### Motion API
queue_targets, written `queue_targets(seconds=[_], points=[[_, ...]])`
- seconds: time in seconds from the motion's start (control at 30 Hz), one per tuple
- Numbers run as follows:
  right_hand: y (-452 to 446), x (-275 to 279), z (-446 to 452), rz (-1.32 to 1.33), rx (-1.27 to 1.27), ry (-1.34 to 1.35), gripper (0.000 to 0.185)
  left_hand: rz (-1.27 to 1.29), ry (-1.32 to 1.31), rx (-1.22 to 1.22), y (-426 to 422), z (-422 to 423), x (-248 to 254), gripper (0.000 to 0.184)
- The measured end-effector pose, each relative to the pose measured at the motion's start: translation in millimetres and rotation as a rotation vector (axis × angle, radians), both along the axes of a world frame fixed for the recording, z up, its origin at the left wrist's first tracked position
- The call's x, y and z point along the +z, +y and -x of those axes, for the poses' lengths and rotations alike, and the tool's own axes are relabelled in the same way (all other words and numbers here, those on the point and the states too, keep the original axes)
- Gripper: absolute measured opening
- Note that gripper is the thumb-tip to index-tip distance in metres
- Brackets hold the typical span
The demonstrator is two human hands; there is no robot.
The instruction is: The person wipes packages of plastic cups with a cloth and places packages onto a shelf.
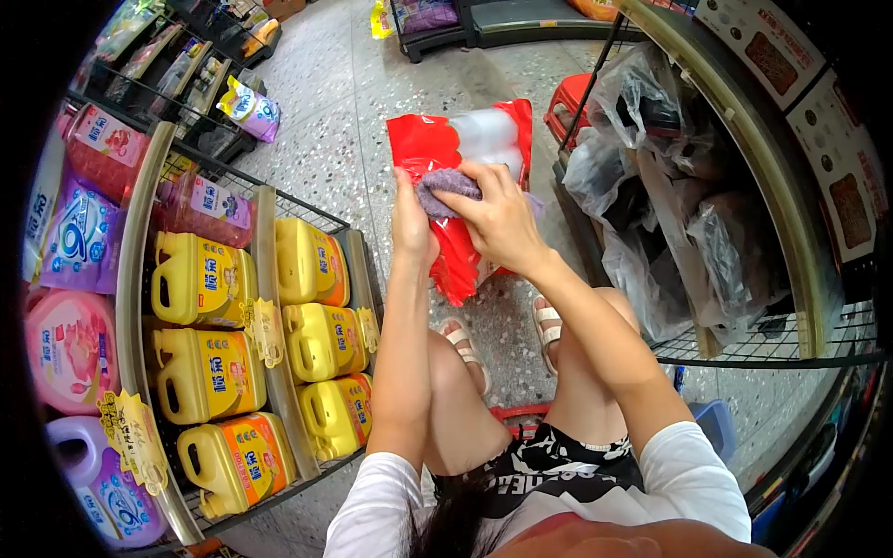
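A red plastic pack [411, 139] with white rolls [486, 133] showing through its clear part is in front of my knees. My right hand [502, 212] pinches a crumpled purple cloth [446, 189] and presses it against the face of the pack. More of the cloth peeks out at the right of this hand. My left hand [412, 220] is at the pack's left edge, touching it, thumb side up. Most of the left fingers are hidden, and they appear to curl round the pack's edge.
Yellow detergent jugs [209, 372] fill the left shelf, beside pink and purple bottles [107, 484]. On the right, a wire-sided shelf [777, 339] holds plastic-wrapped goods [721, 251]. A red plastic item [563, 110] is beyond the pack. A blue bin [714, 426] is near my right side.
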State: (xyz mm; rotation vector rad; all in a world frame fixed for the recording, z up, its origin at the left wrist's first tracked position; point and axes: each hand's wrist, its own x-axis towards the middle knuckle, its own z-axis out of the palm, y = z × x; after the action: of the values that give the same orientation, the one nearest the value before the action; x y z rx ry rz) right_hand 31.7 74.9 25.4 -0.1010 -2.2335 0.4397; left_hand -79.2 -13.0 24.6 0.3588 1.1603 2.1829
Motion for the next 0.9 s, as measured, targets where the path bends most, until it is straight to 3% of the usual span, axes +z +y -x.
queue_targets(seconds=[0.27, 0.4, 0.5, 0.63, 0.9], points=[[14.4, 10.3, 2.0, -0.025, -0.26, 0.072, 0.043, 0.034, 0.074, -0.06, 19.3, -19.1, -28.9, 0.055], [21.8, 12.1, 1.2, 0.004, -0.374, 0.098, 0.046, 0.013, 0.112, -0.178, 16.6, -31.0, -12.1, 0.049], [31.0, 10.6, 2.8, 0.078, -0.44, 0.133, 0.049, -0.008, 0.149, -0.243, 18.2, -32.3, -12.9, 0.054], [39.7, 5.9, 0.7, 0.14, -0.46, 0.111, 0.047, 0.021, -0.079, -0.223, 16.9, -31.9, -11.7, 0.053], [13.4, 5.9, 0.1, 0.03, -0.221, 0.027, 0.043, -0.033, -0.08, -0.12, 15.2, -16.7, -15.5, 0.053]])
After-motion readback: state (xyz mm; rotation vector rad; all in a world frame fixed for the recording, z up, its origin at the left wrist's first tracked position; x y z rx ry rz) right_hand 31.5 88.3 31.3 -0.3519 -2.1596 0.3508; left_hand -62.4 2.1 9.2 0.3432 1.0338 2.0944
